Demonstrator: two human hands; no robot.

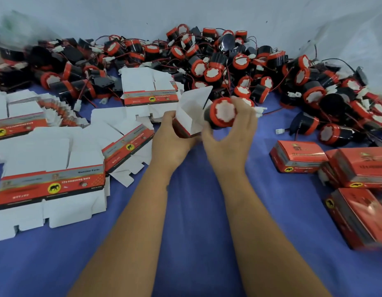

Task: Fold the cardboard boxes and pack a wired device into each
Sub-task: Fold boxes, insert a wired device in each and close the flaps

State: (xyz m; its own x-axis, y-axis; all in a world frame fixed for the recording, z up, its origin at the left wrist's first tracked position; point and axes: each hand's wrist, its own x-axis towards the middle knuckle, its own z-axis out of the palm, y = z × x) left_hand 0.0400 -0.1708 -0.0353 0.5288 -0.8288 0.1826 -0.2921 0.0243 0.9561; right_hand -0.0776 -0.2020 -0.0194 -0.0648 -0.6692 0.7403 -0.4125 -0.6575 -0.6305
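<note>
Your left hand [173,144] grips a small folded cardboard box, red outside and white inside [186,123], just left of the frame's centre. Its top is open, with one white flap standing up toward the pile behind, and the inside that shows is bare white card. Your right hand [230,144] is closed around a black cylindrical wired device with a red rim and white centre [221,113], thumb below and fingers over the top. The device sits right beside the box's open mouth, its round face turned toward you; whether any part of it has entered the box cannot be told. A white plug on a thin red wire [260,110] sticks out past your right fingers.

Across the upper half of the frame lies a big heap of the same black-and-red devices with tangled wires [239,63]. On the left, stacks of flat unfolded cardboard blanks, white with a red printed band and a yellow elephant badge [50,185], rest on the blue cloth surface [196,211]. At the right edge, several closed red boxes [299,159] lie together; what they hold is hidden.
</note>
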